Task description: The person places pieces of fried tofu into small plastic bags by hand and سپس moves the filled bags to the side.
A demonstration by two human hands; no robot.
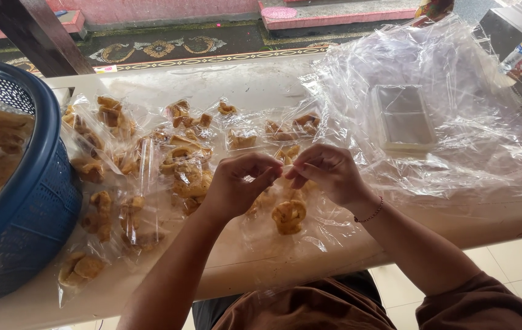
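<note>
Packet: small clear plastic bag of golden fried crackers [290, 214] lay on the pale table [261, 85].
Left hand [236, 183]: pinched its neck.
Right hand [328, 172]: pinched likewise.
Beside: blue plastic basket [35, 183].

Basket [35, 201] left of snack bags [181, 174]

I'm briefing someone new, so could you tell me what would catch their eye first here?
At centre, the left hand and right hand pinch the top of a clear bag of fried snacks. More filled snack bags spread leftward towards a blue basket; crumpled clear plastic sheeting heaps at right.
</note>
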